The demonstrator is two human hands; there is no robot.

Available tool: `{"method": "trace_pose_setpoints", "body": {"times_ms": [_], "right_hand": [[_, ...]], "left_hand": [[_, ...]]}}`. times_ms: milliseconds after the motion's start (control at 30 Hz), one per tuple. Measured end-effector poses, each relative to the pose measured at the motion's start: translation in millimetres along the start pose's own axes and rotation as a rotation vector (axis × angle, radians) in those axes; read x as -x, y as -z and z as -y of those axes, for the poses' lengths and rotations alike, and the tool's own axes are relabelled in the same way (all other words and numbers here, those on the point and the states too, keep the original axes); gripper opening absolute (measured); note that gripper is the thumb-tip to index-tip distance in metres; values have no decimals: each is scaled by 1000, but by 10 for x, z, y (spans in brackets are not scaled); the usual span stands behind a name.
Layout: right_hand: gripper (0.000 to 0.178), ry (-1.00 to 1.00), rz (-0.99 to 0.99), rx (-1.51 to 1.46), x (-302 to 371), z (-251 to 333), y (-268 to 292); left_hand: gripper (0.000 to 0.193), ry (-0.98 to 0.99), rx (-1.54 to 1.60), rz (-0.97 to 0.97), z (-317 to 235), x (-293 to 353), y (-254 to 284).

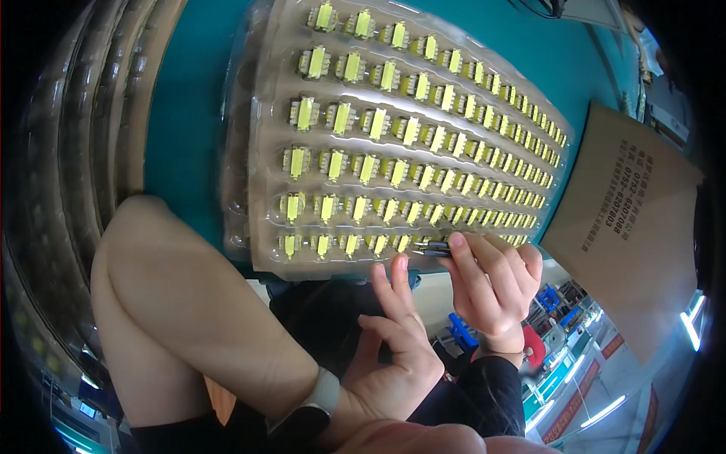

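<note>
The right hand (491, 284) is closed around the tweezers (435, 248), whose tips point left at the tray's nearest row, just beside one of the yellow parts (403, 243); whether they grip a part I cannot tell. The left hand (401, 340) is half open and looks empty, two fingers stretched up to the near edge of the tray (266, 227), where the parts sit in rows on the green table (185, 98), with a box (622, 227) to the right.
</note>
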State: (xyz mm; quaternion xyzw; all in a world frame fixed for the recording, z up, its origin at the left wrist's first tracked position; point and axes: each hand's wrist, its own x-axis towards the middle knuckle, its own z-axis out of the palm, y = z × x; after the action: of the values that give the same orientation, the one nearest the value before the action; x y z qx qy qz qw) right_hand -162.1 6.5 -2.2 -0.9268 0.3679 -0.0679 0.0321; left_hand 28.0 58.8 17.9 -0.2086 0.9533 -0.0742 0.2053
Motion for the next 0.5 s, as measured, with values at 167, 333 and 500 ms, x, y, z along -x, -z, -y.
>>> {"method": "trace_pose_setpoints", "body": {"times_ms": [167, 333, 500], "right_hand": [[33, 30, 29, 42, -10, 12, -1], [32, 42, 21, 52, -37, 6, 12], [31, 31, 30, 51, -2, 13, 15]], "left_hand": [[30, -44, -5, 33, 103, 14, 67], [28, 7, 6, 7, 40, 3, 15], [28, -9, -23, 21, 47, 3, 26]]}}
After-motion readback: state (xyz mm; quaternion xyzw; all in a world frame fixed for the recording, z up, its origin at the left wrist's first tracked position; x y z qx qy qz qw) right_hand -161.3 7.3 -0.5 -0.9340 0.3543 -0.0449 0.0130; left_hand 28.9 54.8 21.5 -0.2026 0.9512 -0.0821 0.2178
